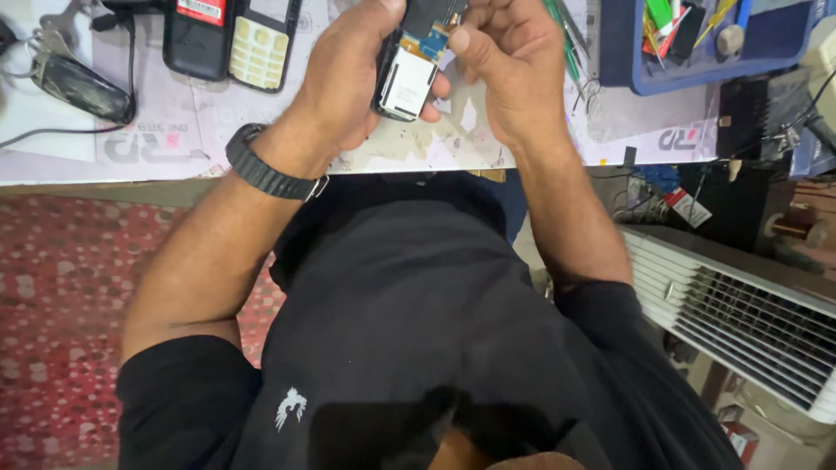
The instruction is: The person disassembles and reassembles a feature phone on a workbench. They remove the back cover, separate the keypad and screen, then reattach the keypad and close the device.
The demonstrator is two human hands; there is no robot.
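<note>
My left hand [353, 74] grips the opened phone [409, 70] over the counter's [522, 144] near edge; my right hand [505, 65] pinches its top end. Its back is already off, metal shield bare. The keypad phone [259, 43] lies untouched at the far edge.

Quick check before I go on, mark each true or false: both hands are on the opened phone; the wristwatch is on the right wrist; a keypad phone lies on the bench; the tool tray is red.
1. Both the left hand and right hand hold the opened phone: true.
2. The wristwatch is on the right wrist: false, the left.
3. A keypad phone lies on the bench: true.
4. The tool tray is red: false, blue.
</note>
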